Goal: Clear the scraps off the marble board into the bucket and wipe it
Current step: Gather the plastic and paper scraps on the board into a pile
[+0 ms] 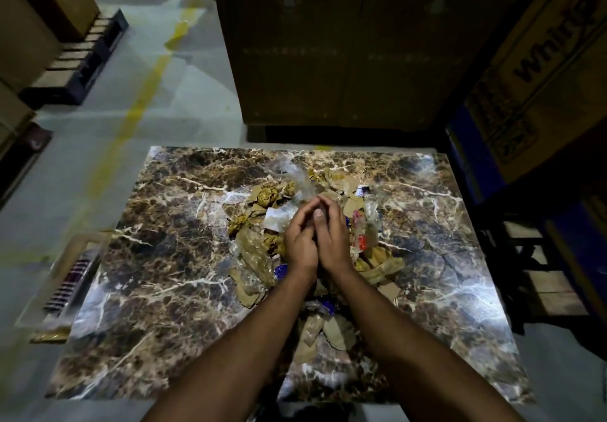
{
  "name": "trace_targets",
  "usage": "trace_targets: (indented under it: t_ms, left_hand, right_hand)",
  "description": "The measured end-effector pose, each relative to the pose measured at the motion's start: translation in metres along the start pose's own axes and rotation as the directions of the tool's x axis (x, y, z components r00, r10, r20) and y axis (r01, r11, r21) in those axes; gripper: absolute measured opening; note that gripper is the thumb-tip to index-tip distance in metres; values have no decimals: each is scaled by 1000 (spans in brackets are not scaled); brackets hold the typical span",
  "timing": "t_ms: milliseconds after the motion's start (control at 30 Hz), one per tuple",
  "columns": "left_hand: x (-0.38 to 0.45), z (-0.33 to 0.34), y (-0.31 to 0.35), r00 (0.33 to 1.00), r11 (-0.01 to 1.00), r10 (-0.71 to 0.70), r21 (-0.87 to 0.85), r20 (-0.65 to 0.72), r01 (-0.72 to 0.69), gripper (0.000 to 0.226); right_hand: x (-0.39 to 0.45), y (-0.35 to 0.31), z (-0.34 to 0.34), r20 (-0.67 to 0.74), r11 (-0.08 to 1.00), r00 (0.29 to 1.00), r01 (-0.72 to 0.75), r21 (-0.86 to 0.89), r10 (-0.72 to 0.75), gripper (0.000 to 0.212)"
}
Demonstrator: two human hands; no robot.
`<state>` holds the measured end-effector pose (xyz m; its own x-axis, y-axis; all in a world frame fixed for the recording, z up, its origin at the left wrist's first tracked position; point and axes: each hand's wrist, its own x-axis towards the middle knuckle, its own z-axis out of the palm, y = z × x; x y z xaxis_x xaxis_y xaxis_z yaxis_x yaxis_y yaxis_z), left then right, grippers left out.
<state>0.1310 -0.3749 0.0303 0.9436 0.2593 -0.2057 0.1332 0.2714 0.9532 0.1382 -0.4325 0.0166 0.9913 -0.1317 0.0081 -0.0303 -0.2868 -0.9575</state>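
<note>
Nothing cleared yet: scraps (262, 251) cover the marble board (157, 257) (no bucket visible); left hand (300, 241) and right hand (330, 237) press together, fingers relaxed, holding nothing

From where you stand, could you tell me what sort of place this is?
Probably a warehouse or stockroom: large cardboard cartons are stacked around, a yellow line is painted on the concrete floor, and a wooden pallet sits under boxes on the left.
</note>
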Motion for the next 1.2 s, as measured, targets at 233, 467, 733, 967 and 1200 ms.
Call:
trace_targets:
  t_ms: [233, 467, 733, 967, 1200]
  left_hand:
    - [-13, 8, 15, 983, 967, -176, -175, 59, 184, 36]
    - [-10, 13, 35, 979, 971, -132, -179, 158, 160, 46]
    - [-2, -2, 49, 946, 978, -124, -124, 299, 168, 83]
    - [14, -28, 88, 954, 1000, -13, 0, 299, 14, 65]
    - [11, -38, 78, 808, 690, 47, 565, 588, -451, 125]
  right_hand:
    - [0, -16, -14, -33, 999, 999, 36, 1, -36, 26]
    - [7, -28, -19, -112, 995, 991, 65, -79, -74, 24]
    - [9, -42, -18, -137, 992, 989, 47, -116, -63, 23]
    - [33, -51, -46, -173, 997, 982, -75, -2, 73, 29]
    - [40, -75, -48, -169, 930, 970, -108, 352, 176, 30]
